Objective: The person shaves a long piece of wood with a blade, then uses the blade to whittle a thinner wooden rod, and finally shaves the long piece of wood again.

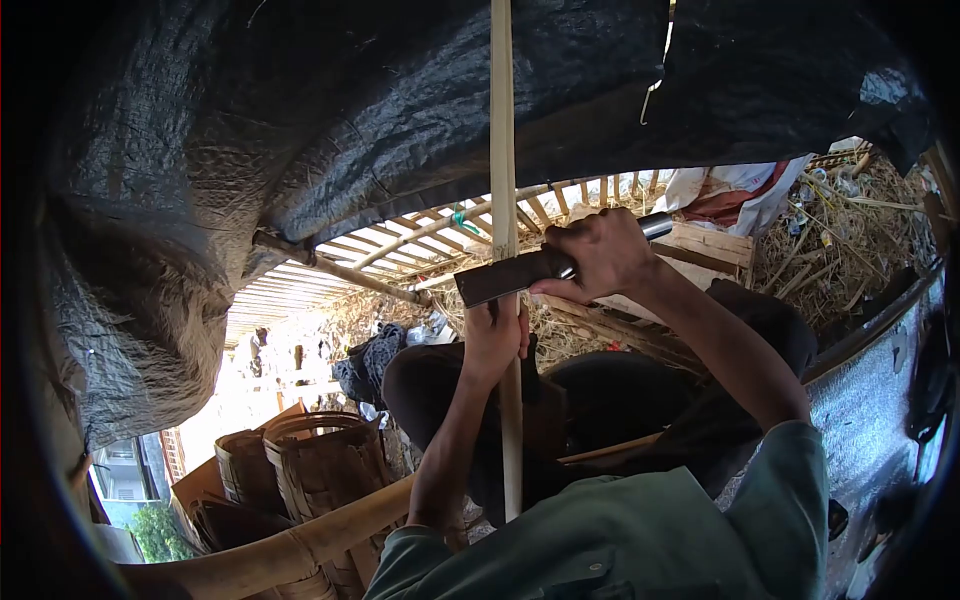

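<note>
A long pale bamboo strip (503, 130) runs upright through the middle of the view, from the top edge down to my lap. My left hand (492, 335) is closed round it just below the blade. In my right hand (605, 255) is a cleaver with a broad, dark, square-ended blade (505, 278). The fingers wrap its handle, and a shiny metal end (656, 225) sticks out beyond them. The blade lies across the front of the strip, right above my left fist. Whether its edge has entered the bamboo cannot be seen.
Dark plastic sheeting (400, 120) hangs low overhead. Woven bamboo baskets (325, 455) stand at the lower left behind a thick bamboo pole (300, 545). Behind my hands is a slatted bamboo fence (410, 240). Straw and litter (830, 230) cover the ground at right, beside a wooden block (705, 248).
</note>
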Tool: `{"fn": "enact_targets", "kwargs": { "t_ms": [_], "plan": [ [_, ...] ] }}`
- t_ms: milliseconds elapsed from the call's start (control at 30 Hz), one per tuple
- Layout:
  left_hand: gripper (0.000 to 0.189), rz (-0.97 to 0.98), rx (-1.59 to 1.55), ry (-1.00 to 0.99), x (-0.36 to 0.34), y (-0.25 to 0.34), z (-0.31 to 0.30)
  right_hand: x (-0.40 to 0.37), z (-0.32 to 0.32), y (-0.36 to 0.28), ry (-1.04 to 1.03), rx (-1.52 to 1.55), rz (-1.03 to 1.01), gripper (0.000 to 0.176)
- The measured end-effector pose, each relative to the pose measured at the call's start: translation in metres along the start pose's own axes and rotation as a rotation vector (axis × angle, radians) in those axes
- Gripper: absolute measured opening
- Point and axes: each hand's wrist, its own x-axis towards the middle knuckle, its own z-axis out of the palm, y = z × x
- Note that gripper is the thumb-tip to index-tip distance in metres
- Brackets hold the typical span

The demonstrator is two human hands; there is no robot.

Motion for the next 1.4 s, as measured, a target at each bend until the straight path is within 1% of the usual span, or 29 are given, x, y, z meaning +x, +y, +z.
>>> {"fn": "enact_targets", "kwargs": {
  "t_ms": [67,167,267,300,367,400,467,500,533,600,633,667,733,767,867,900,933,967,1000,1067,1100,1133,1200,1300,1400],
  "plan": [
    [0.028,0.039,-0.058,-0.029,0.002,-0.007,-0.002,0.003,0.001,0.001,0.070,0.048,-0.017,0.063],
    [0.038,-0.080,-0.205,-0.076,0.004,-0.013,-0.003,0.001,-0.005,-0.006,0.042,0.042,0.021,0.062],
    [0.047,-0.073,-0.213,-0.048,0.006,-0.024,-0.004,-0.008,-0.006,-0.013,-0.068,0.060,0.014,0.062],
    [0.049,-0.063,-0.192,-0.054,0.006,-0.023,-0.003,-0.010,-0.007,-0.020,-0.071,0.016,-0.009,0.063],
    [0.054,-0.046,-0.153,-0.065,0.006,-0.021,-0.001,-0.010,-0.007,-0.016,-0.080,0.020,0.007,0.063],
    [0.054,-0.045,-0.122,-0.025,0.006,-0.019,0.001,-0.011,-0.006,-0.016,-0.088,0.027,0.018,0.063],
    [0.054,-0.042,-0.065,0.057,0.005,-0.016,0.007,0.000,-0.008,0.000,-0.133,0.016,0.261,0.064],
    [0.053,-0.057,-0.036,0.021,0.002,-0.014,0.006,0.010,-0.008,0.020,-0.088,0.018,0.362,0.060],
    [0.053,-0.055,-0.056,0.035,-0.002,-0.013,0.008,0.014,-0.009,0.031,-0.043,0.027,0.468,0.056],
    [0.052,-0.034,-0.085,0.054,-0.002,-0.008,0.012,0.012,-0.016,0.033,0.088,-0.044,0.267,0.057],
    [0.050,-0.058,-0.108,0.038,0.000,-0.011,0.008,0.012,-0.025,0.029,0.143,-0.082,0.162,0.057],
    [0.047,-0.060,-0.128,0.017,0.001,-0.011,0.007,0.007,-0.033,0.016,0.138,-0.048,0.149,0.059],
    [0.041,-0.068,-0.170,-0.018,0.002,-0.012,0.005,0.000,-0.024,0.007,-0.053,0.005,0.202,0.060],
    [0.040,-0.069,-0.161,-0.011,0.002,-0.013,0.005,-0.002,-0.020,0.002,-0.094,0.110,0.209,0.060],
    [0.034,-0.046,-0.127,0.027,0.004,-0.016,0.007,-0.005,-0.013,-0.004,-0.081,0.127,0.075,0.061],
    [0.031,-0.030,-0.113,0.056,0.003,-0.018,0.009,-0.004,-0.018,-0.008,-0.147,0.125,0.094,0.061],
    [0.029,-0.013,-0.098,0.084,0.002,-0.020,0.010,-0.005,-0.017,-0.009,-0.132,0.100,0.083,0.062],
    [0.019,0.026,-0.082,0.090,0.001,-0.024,0.010,-0.007,-0.015,-0.009,-0.117,0.075,0.073,0.062],
    [0.018,0.030,-0.027,0.110,0.001,-0.023,0.011,-0.009,-0.013,-0.009,-0.103,0.051,0.064,0.062],
    [0.015,0.025,0.080,0.146,-0.001,-0.021,0.015,-0.004,-0.006,0.004,-0.159,0.029,0.067,0.063],
    [0.015,0.026,0.188,0.145,0.003,-0.023,0.010,-0.004,-0.002,0.006,-0.194,0.022,0.068,0.064],
    [0.016,0.038,0.290,0.143,0.008,-0.022,0.005,-0.002,0.004,0.004,-0.176,0.061,0.128,0.065],
    [0.019,0.056,0.209,0.168,0.010,-0.017,0.003,0.003,0.009,0.004,-0.014,0.040,0.044,0.064],
    [0.024,0.047,0.167,0.178,0.006,-0.016,0.007,0.002,-0.002,0.001,-0.086,0.015,0.063,0.062],
    [0.024,0.014,0.127,0.119,0.005,-0.023,0.005,-0.002,-0.005,-0.005,-0.052,0.039,0.063,0.062]
  ]
}}
